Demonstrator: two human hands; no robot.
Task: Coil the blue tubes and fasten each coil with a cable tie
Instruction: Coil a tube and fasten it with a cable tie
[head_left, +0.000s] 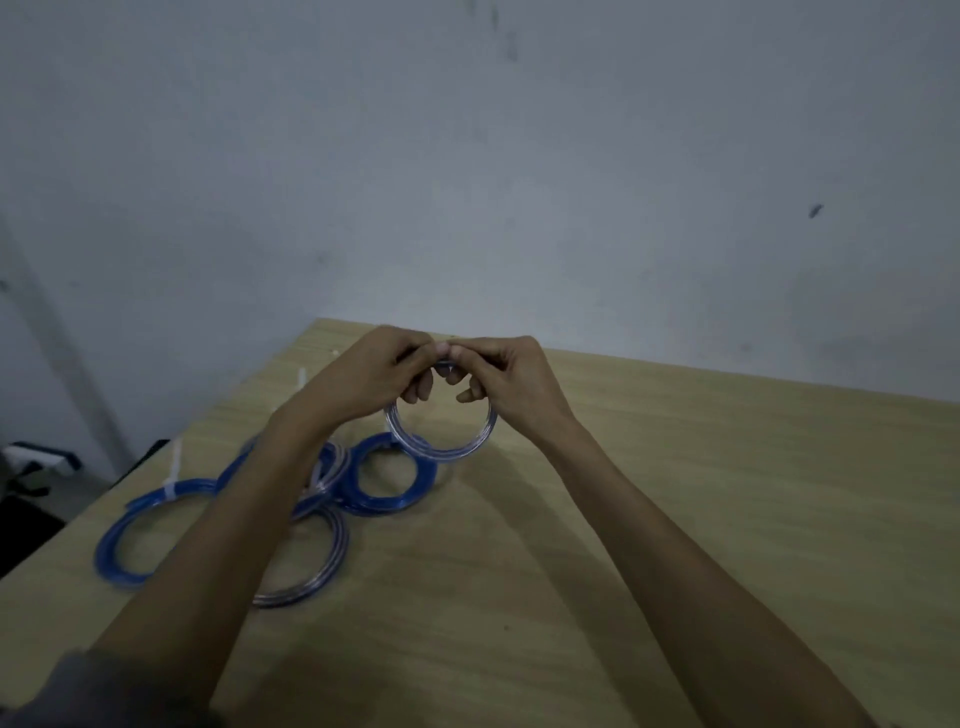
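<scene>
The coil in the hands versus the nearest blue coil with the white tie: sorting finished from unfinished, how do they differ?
The held coil looks pale and clear; the tied coil is solid blue. The held coil hangs from both hands, left hand and right hand; the tied coil lies flat on the table. Both are round loops.

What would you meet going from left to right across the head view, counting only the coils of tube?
Blue tube coil with a white cable tie → greyish clear coil lying flat under the left forearm → small dark blue coil → pale clear coil held up by both hands.
</scene>
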